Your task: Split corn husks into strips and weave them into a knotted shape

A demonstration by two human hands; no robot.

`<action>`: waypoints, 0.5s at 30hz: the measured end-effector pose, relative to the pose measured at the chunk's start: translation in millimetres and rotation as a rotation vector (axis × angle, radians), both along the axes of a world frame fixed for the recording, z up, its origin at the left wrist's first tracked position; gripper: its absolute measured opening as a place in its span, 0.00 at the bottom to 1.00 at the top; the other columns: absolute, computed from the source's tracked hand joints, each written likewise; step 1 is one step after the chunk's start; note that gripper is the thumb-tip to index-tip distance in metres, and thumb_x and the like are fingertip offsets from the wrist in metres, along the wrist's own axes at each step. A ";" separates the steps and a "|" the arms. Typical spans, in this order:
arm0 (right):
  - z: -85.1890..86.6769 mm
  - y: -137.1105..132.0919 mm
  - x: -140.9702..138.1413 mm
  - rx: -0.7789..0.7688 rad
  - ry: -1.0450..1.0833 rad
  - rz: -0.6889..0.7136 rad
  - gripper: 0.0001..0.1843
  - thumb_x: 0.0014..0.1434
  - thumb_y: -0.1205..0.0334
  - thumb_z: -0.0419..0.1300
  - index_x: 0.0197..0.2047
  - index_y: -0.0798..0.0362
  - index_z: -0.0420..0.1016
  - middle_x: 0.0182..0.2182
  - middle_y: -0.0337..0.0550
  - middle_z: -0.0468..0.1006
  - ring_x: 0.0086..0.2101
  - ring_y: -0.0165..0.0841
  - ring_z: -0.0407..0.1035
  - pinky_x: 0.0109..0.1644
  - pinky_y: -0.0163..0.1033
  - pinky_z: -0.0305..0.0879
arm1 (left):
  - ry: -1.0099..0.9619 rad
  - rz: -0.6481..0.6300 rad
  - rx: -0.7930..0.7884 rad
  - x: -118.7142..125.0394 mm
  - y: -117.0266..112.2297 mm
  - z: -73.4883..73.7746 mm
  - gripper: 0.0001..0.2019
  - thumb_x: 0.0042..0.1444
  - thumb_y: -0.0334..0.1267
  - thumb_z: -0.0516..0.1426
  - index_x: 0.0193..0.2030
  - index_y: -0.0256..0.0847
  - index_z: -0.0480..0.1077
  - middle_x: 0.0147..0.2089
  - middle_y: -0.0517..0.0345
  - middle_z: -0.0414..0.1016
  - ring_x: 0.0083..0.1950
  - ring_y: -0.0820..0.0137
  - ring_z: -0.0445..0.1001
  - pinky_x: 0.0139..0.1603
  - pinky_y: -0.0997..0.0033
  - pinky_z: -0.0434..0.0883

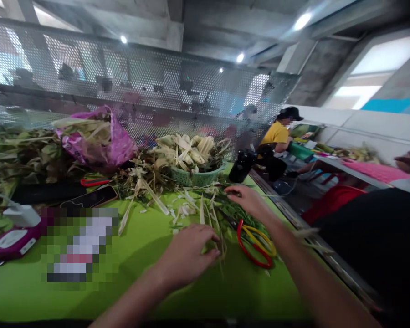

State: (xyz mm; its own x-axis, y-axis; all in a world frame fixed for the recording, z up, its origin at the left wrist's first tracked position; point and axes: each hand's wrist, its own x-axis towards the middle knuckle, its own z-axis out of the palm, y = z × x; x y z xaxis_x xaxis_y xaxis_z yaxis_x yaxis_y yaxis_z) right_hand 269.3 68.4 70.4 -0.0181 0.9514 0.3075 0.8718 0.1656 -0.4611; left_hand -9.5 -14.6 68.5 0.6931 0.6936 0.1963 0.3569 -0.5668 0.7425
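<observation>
My left hand [191, 250] is over the front middle of the green table, thumb and fingertips brought together on thin, pale corn husk strips [222, 241]. A faint, blurred strand hangs below the fingertips. My right hand [248, 199] reaches further out over dark green leaves [241, 211], its fingers pointing left and slightly apart, with nothing clear between them. Scissors [256, 243] with one red and one yellow handle loop lie between my hands, blades toward the leaves. Ahead is a green plastic basket [198, 177] heaped with dry husks [187, 152].
A pink plastic bag [118, 136] of husks stands back left, beside a leafy pile [20, 155]. A phone [104, 197], a purple power bank [15, 241] and a black bottle [242, 165] lie or stand around. A person in yellow [276, 133] sits beyond the right table edge.
</observation>
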 end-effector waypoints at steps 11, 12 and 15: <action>65.3 73.0 -50.3 0.188 0.104 0.126 0.13 0.54 0.56 0.58 0.41 0.49 0.78 0.33 0.40 0.80 0.33 0.35 0.71 0.39 0.38 0.63 | 0.290 0.110 0.210 32.0 64.7 -40.5 0.21 0.58 0.43 0.51 0.57 0.42 0.66 0.60 0.46 0.67 0.62 0.54 0.63 0.65 0.42 0.48; 66.9 82.9 -56.2 0.183 0.081 0.114 0.13 0.54 0.55 0.58 0.41 0.49 0.78 0.33 0.41 0.80 0.33 0.35 0.72 0.39 0.37 0.63 | 0.285 0.132 0.210 31.2 66.8 -42.7 0.21 0.58 0.43 0.50 0.58 0.43 0.65 0.62 0.47 0.65 0.63 0.55 0.61 0.66 0.43 0.47; 68.9 113.1 -70.2 0.143 -0.033 0.022 0.15 0.54 0.52 0.58 0.41 0.49 0.78 0.33 0.42 0.80 0.33 0.35 0.72 0.37 0.36 0.62 | 0.268 0.165 0.215 28.0 70.1 -45.0 0.22 0.59 0.42 0.48 0.60 0.46 0.63 0.65 0.51 0.61 0.67 0.57 0.55 0.68 0.45 0.44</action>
State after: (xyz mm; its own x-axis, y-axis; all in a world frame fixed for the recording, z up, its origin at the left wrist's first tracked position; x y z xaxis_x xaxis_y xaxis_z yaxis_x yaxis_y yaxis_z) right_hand 199.1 181.5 139.4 -0.0508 0.8970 0.4392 0.8813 0.2471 -0.4028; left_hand 18.5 55.5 23.5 0.6218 0.7630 0.1766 0.6218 -0.6180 0.4811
